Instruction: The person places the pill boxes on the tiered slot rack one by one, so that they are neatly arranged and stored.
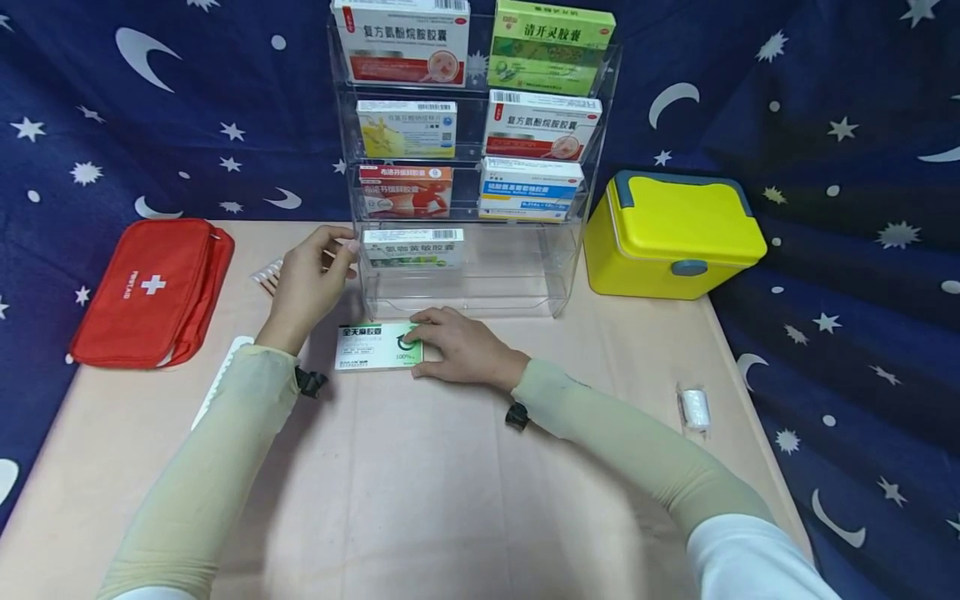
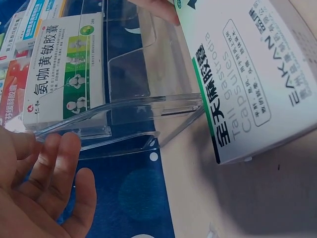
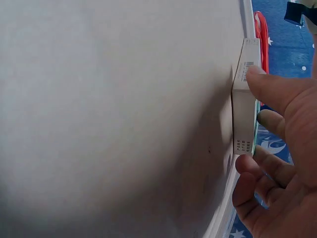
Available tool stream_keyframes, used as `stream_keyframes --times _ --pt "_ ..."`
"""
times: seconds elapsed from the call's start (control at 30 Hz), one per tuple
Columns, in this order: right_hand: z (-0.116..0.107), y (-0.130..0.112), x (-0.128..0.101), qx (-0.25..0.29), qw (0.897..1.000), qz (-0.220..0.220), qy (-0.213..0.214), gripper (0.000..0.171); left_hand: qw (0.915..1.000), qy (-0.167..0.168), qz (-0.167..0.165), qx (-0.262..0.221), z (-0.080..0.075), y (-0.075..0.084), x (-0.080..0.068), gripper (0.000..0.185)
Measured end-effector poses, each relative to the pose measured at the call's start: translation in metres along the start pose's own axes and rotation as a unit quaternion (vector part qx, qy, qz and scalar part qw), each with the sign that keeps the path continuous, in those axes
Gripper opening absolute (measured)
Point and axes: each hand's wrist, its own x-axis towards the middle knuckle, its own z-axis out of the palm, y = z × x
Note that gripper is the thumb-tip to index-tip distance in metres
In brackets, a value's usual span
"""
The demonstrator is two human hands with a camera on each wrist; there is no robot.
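A white and green medicine box [image 1: 377,347] lies flat on the table in front of a clear acrylic rack [image 1: 555,275]. My right hand [image 1: 422,345] grips the box's right end; in the right wrist view the thumb and curled fingers of that hand [image 3: 250,121] pinch the box [image 3: 243,104] across its narrow sides. My left hand [image 1: 332,258] hovers open at the rack's lower left corner, fingers relaxed, holding nothing. In the left wrist view the left hand [image 2: 44,193] is just below the rack's bottom tier [image 2: 148,106], where another box [image 2: 64,69] stands, with the table box [image 2: 247,74] to the right.
The rack's tiers hold several medicine boxes; the bottom tier has one box [image 1: 413,247] at its left. A red first-aid pouch [image 1: 150,287] lies at the left, a yellow case [image 1: 671,237] at the right, a gauze roll [image 1: 695,408] near the right edge, and cotton swabs [image 1: 266,273] by my left hand.
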Motion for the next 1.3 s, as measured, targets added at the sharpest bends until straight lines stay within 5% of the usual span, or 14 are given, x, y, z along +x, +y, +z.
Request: stream_keyframes --times 0.63,0.87,1.3 --pt "-0.010 0.014 -0.044 0.038 0.999 0.028 0.002 0.046 1.0000 0.008 -0.001 0.002 -0.002 0.001 0.001 0.031" --pt "-0.007 0.018 -0.044 0.105 0.991 0.068 0.054 0.051 0.9999 0.010 0.005 0.001 -0.002 -0.001 0.000 0.031" --pt "-0.004 0.017 -0.042 0.096 0.990 0.089 0.058 0.045 0.9998 0.013 0.017 -0.002 0.000 -0.001 0.000 0.032"
